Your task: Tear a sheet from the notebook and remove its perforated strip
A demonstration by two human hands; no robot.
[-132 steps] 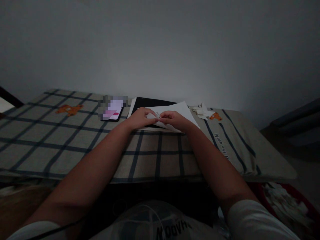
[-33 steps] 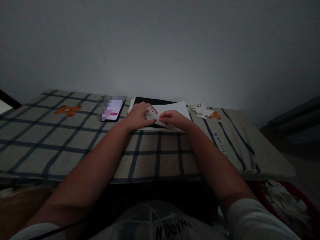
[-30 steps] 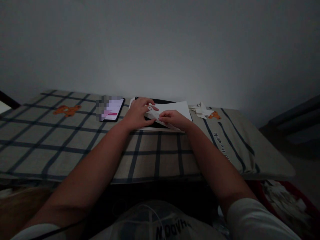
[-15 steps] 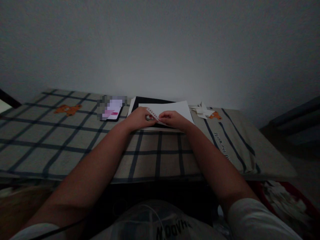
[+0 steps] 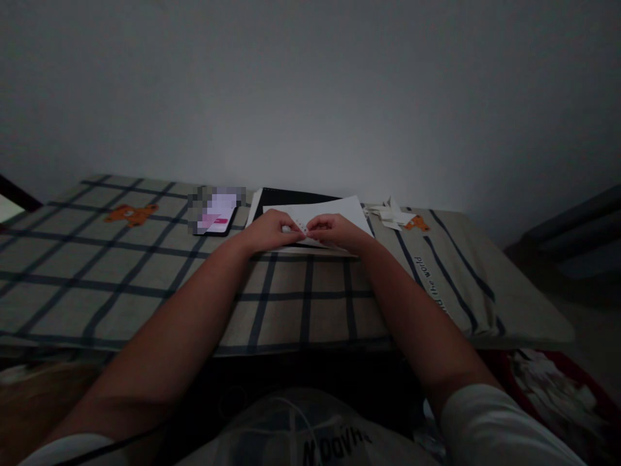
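Observation:
A narrow white strip with small dark marks, seemingly paper, is pinched between my two hands. My left hand grips its near end, thumb and fingers closed together. From the other side my right hand pinches it, and the fingertips of both hands nearly meet. Much of the strip is hidden by the fingers. Beneath the hands lies a white sheet of paper on a flat black object, with more white paper under that.
Left of the papers lies a phone with a lit screen. A folded white paper piece sits to the right. A checked cloth with bear prints covers the table, which meets a plain wall. Below right is a red container holding crumpled pale material.
The strip has swung down between the fingers and shows less of its length. My right fingers have moved closer to the left ones. The white sheet has shifted slightly left.

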